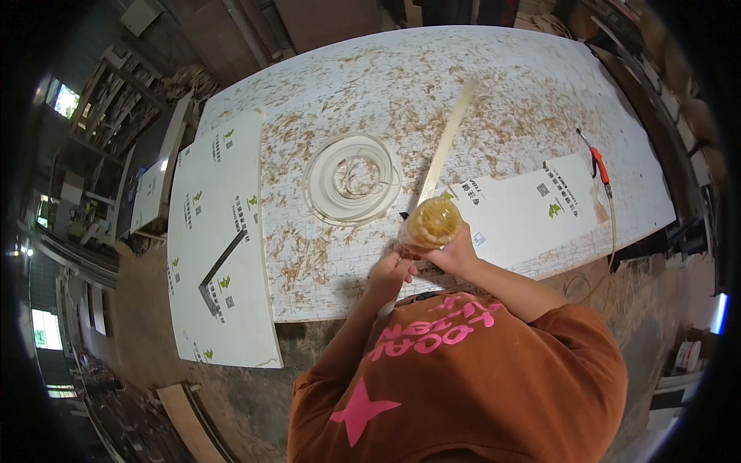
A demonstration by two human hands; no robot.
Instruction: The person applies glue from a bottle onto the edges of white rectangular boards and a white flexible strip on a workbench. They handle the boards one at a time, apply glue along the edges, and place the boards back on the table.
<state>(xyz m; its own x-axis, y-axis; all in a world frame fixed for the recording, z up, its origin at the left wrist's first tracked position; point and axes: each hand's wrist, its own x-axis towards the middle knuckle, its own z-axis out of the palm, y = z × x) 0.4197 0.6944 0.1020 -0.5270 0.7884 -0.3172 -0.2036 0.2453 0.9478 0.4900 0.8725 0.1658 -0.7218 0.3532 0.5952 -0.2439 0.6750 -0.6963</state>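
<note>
Room: a dim workshop; open shelves are standing far left. Worktop: white, brown-flecked, spreading across the middle.

- Amber container, round, see-through: being held over the worktop's near side, right of centre, apparently close to the body for steadiness.
- Right grip: closing firmly around the container's right side.
- Left grip: curling nearly closed just below and left of the container; whether it is holding anything, cannot tell.
- Pale strip: running from the container toward the far side; whether the two are touching, cannot tell.
- White coil: lying flat left of centre, seemingly so its loops are resting together.
- Printed boards: one lying left, bearing a black angled piece; another lying right.
- Red-handled tool: lying far right, its cord trailing nearward, presumably for clearance.
</note>
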